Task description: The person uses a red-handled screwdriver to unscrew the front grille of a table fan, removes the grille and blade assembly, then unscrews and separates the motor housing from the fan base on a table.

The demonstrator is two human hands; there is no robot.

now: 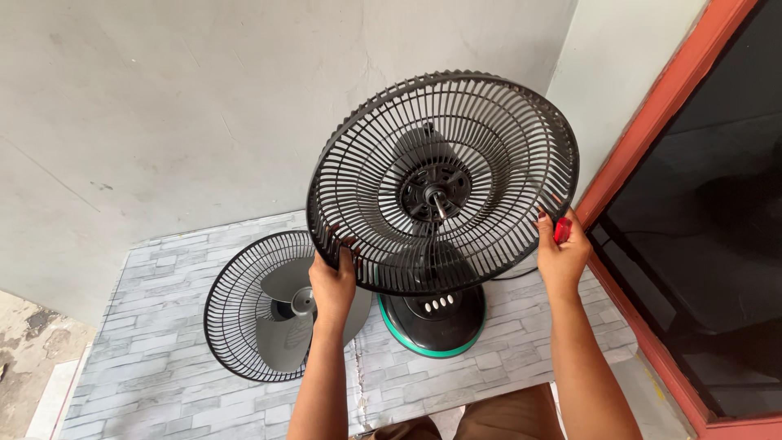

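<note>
The table (163,342) is bearing the fan base (436,322); the rear guard (444,183) is sitting upright on the motor, both hands gripping its rim; the left hand (332,287) is clasping the lower edge; the right hand (560,254) is also pinching something small and red (562,230); keeping the rim level and centred on the shaft (440,204) looks wisest; the front guard (269,305) and blade (297,314) are lying alongside.

Daylit corner, plain grey walls.
Worktop (163,326) with grey brick-pattern covering, near centre; red-framed dark window (700,204) at right; stained concrete floor (32,342) at near left; paler wall (619,73) far right.
</note>
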